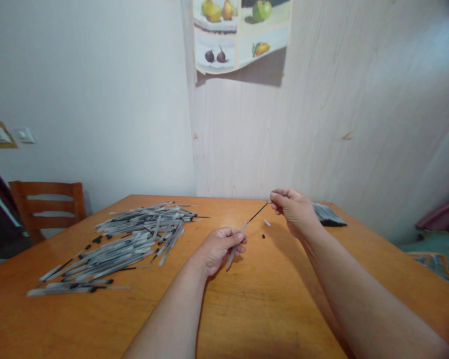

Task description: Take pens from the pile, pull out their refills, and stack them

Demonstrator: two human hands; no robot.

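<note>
My left hand is closed around a translucent pen barrel, which slants up to the right over the table. A thin dark pen refill runs from the barrel's upper end to my right hand. The fingertips of that hand pinch the refill's far end. Just below the refill, a small whitish cap-like piece and a tiny black plug lie on the wood. Whether the refill's lower end is still inside the barrel I cannot tell.
On the left of the wooden table lies a loose heap of pens and pen parts. Beyond my right wrist sits a neat row of pens. A chair stands at the left; a wall rises behind the table.
</note>
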